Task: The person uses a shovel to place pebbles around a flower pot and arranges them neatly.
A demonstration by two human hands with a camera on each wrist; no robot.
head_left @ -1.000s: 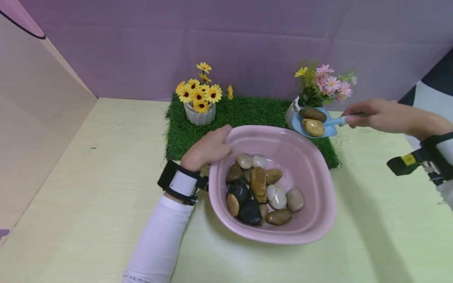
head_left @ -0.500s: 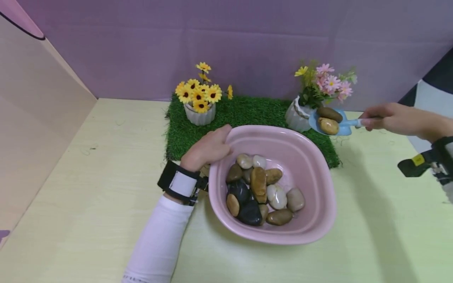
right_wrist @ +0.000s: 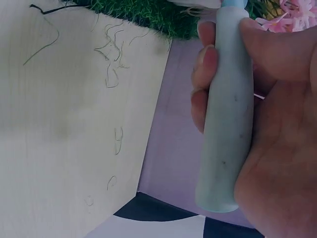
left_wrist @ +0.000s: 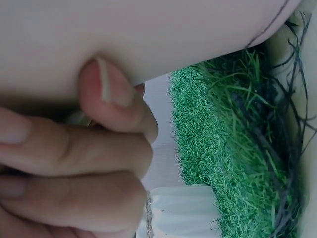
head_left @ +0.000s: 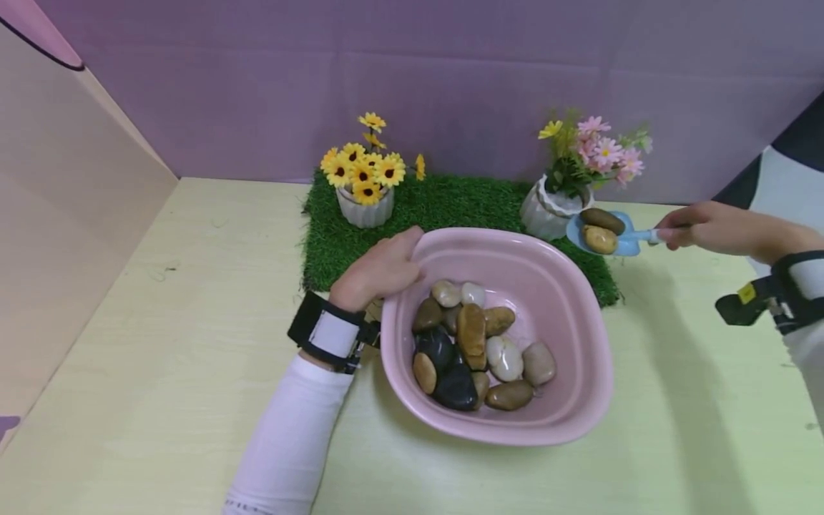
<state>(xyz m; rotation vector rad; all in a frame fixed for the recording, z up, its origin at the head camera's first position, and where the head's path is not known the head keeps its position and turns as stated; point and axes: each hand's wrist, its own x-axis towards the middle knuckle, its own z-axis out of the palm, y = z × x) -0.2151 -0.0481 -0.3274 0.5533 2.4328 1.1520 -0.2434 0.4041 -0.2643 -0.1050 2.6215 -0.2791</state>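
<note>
My left hand grips the upper left rim of a pink basin; in the left wrist view its fingers curl at the basin's outer wall. Several smooth stones, brown, black and white, lie in the basin, mostly toward its left and front. At the right, my right hand holds a small blue toy shovel by its pale handle. A dark brown stone and a tan stone rest on the scoop, beside the white pot with pink flowers.
Artificial grass lies behind the basin along the purple backdrop. On its left part stands a ribbed pot with yellow flowers. Pale wood tabletop extends around the basin, with a few loose fibres on it.
The shovel with its two stones has moved right, away from the basin, then slightly down. The left hand and basin have stayed in place.
</note>
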